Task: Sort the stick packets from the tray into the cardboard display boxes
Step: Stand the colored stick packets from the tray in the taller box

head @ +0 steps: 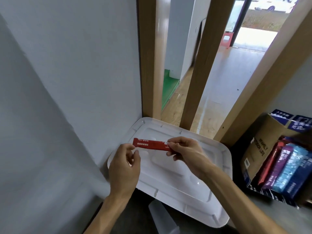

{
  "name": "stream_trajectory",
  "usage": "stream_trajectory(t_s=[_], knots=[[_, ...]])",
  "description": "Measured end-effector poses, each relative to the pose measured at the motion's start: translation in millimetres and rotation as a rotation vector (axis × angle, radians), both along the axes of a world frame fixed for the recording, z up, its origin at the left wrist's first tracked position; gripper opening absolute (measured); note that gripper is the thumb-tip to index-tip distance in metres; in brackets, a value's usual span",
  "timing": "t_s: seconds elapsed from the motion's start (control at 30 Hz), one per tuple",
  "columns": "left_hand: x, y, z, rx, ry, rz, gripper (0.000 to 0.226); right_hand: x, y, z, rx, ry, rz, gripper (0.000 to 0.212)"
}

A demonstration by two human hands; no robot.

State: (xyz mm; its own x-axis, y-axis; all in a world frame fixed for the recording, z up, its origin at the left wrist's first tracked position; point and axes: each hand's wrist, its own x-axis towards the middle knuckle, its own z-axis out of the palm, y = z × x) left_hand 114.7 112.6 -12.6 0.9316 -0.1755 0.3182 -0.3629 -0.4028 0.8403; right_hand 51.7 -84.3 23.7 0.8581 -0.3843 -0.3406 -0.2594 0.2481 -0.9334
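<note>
A red stick packet (pixel 152 144) is held level above the white plastic tray (pixel 177 188). My right hand (pixel 184 151) pinches its right end between thumb and fingers. My left hand (pixel 125 163) has curled fingers, and its fingertips meet the packet's lower left corner. A small reddish bit shows inside the left palm; what it is cannot be told. At the right stands a cardboard display box (pixel 258 149), open toward me, holding red, purple and blue stick packets (pixel 285 168) on end.
The tray lies in a corner against a grey wall (pixel 67 81) on the left. Wooden posts (pixel 204 65) rise behind it, with a floor and doorway beyond. A dark blue box flap (pixel 293 122) sticks up behind the cardboard box.
</note>
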Motion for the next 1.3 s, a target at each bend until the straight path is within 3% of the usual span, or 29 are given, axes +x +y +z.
stream_trajectory(t_s=[0.17, 0.23, 0.37, 0.5, 0.7, 0.87, 1.1, 1.3], knots=[[-2, -9, 15, -0.155, 0.182, 0.003, 0.006, -17, -10, 7, -0.017, -0.01, -0.026, 0.016], [1, -15, 19, -0.2, 0.272, -0.081, 0.015, -24, -11, 9, -0.005, -0.006, -0.019, 0.016], [-1, -33, 31, -0.248, 0.345, -0.236, 0.01, -53, -14, 9, 0.009, -0.024, -0.031, 0.017], [-14, -66, 42, -0.177, 0.348, -0.349, 0.008, -97, -24, 7, -0.065, -0.012, -0.116, 0.017], [-45, -111, 55, -0.044, 0.342, -0.647, 0.003, -161, -57, 21, -0.211, -0.039, -0.441, 0.017], [-86, -147, 47, 0.25, 0.19, -0.882, 0.017, -207, -91, 54, -0.351, -0.157, -0.595, 0.018], [-134, -207, 67, 0.271, -0.205, -0.923, 0.024, -227, -136, 90, -0.796, 0.08, -0.434, 0.016], [-158, -202, 38, 0.449, -0.339, -1.032, 0.033, -225, -152, 78, -1.036, 0.203, -0.343, 0.024]])
